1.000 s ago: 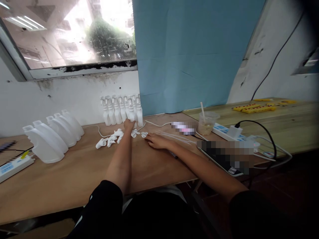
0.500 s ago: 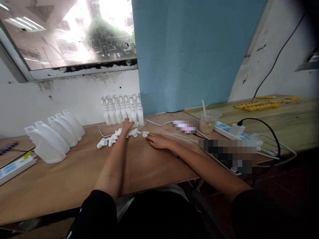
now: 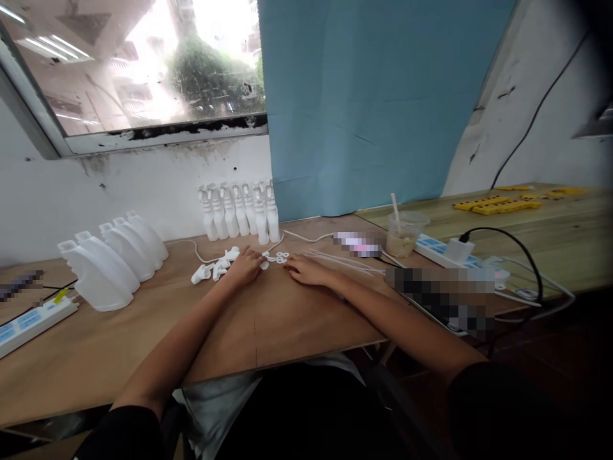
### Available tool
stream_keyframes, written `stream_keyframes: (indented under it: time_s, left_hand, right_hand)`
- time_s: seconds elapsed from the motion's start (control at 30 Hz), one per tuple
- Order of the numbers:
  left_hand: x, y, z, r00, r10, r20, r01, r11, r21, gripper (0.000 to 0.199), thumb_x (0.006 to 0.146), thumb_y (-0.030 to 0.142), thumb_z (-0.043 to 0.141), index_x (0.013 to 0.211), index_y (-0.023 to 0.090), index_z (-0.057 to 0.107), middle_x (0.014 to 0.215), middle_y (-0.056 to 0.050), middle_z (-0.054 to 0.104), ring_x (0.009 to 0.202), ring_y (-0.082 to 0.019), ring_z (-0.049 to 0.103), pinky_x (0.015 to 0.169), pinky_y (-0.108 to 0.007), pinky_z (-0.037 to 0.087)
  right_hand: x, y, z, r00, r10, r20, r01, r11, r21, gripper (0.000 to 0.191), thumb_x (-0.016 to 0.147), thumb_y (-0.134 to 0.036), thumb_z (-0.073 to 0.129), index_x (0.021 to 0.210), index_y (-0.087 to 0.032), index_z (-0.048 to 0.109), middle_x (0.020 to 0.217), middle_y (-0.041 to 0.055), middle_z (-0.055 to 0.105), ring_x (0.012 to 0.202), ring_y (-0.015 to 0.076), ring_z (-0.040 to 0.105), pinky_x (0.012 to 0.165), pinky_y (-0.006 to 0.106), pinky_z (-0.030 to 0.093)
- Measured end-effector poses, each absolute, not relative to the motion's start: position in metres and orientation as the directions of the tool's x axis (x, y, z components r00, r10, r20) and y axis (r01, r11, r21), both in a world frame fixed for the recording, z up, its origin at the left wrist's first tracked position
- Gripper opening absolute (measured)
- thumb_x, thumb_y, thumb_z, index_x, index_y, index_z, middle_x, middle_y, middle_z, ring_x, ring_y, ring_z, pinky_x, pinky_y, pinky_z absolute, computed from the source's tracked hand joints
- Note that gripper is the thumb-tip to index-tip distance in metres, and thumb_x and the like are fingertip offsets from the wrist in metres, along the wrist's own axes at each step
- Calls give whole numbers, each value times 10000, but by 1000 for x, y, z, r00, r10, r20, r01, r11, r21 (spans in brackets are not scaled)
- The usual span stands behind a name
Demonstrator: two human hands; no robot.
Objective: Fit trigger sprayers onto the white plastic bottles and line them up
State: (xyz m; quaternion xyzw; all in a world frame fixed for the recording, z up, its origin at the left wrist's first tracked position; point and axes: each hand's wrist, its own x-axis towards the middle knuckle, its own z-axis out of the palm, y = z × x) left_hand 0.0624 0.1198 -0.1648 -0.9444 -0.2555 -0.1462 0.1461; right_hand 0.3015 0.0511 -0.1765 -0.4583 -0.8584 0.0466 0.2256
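Note:
My left hand (image 3: 246, 266) is down at the white spray heads (image 3: 223, 263), its fingers wrapped over a white piece at the pile's right side; most of that piece is hidden. Just right of it lie small white rings (image 3: 282, 257). My right hand (image 3: 307, 269) rests on the brown table (image 3: 297, 319) beside the rings, fingers apart, with nothing seen in it. Thin white tubes (image 3: 342, 260) lie to its right. Behind the hands, several white spray bottles (image 3: 232, 217) stand upright against the wall.
Several translucent bottles without tops (image 3: 108, 275) stand at the left, near a power strip (image 3: 33, 326). To the right are a plastic cup with a straw (image 3: 401, 236), a second power strip (image 3: 431, 249), cables and yellow pieces (image 3: 498, 204).
My left hand has come back from the standing spray bottles to the spray heads, nearer the rings. My right hand has stayed beside the rings. The view has shifted slightly.

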Motion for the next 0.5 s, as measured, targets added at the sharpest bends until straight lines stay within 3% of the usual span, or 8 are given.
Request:
stream_keyframes:
  time_s: [0.1, 0.17, 0.27, 0.37, 0.43, 0.5]
  left_hand:
    - [58, 99, -163, 845, 378, 380, 475, -855, -207, 305, 898, 192, 434, 1151, 166, 603, 1112, -115, 631, 1092, -256, 546, 1128, -479, 185]
    - [56, 84, -161, 828, 393, 400, 470, -876, -112, 291, 904, 267, 473, 1151, 178, 598, 1138, -108, 624, 1101, -263, 542, 1094, -451, 258]
    - [55, 72, -158, 731, 548, 407, 510, -835, 207, 320, 892, 393, 517, 1125, 194, 608, 1056, -87, 654, 1008, -254, 589, 949, -371, 410]
    - [56, 72, -161, 615, 703, 356, 451, -684, 573, 368, 854, 436, 561, 1107, 172, 607, 1008, -78, 672, 953, -235, 623, 870, -321, 464]
    - [56, 76, -168, 619, 726, 301, 349, -597, 722, 407, 826, 426, 596, 1128, 153, 588, 1052, -86, 667, 984, -231, 623, 881, -311, 474]
    - [58, 78, -175, 667, 698, 261, 271, -553, 788, 448, 822, 420, 604, 1175, 149, 560, 1088, -90, 658, 998, -227, 622, 886, -311, 479]
  right_hand:
    - [300, 51, -177, -454, 801, 391, 745, 582, -327, 264, 815, -87, 537, 1031, -146, 677, 1117, 126, 586, 1014, 225, 578, 924, 363, 448]
    - [298, 52, -177, -434, 796, 421, 729, 585, -356, 252, 801, -68, 539, 988, -144, 690, 1052, 107, 596, 931, 201, 593, 868, 330, 467]
    - [296, 54, -175, -395, 794, 463, 709, 583, -396, 227, 786, -45, 539, 888, -156, 708, 901, 68, 627, 828, 185, 597, 799, 306, 474]
    - [296, 55, -171, -347, 788, 509, 698, 579, -421, 200, 812, -72, 531, 840, -171, 703, 833, 51, 643, 805, 187, 596, 789, 313, 468]
    - [296, 53, -167, -292, 775, 560, 686, 578, -442, 201, 848, -116, 513, 935, -176, 685, 858, 55, 653, 801, 188, 595, 783, 322, 471]
    - [294, 50, -162, -222, 746, 628, 645, 596, -479, 197, 874, -171, 509, 1002, -185, 657, 889, 58, 656, 810, 189, 598, 783, 329, 480]
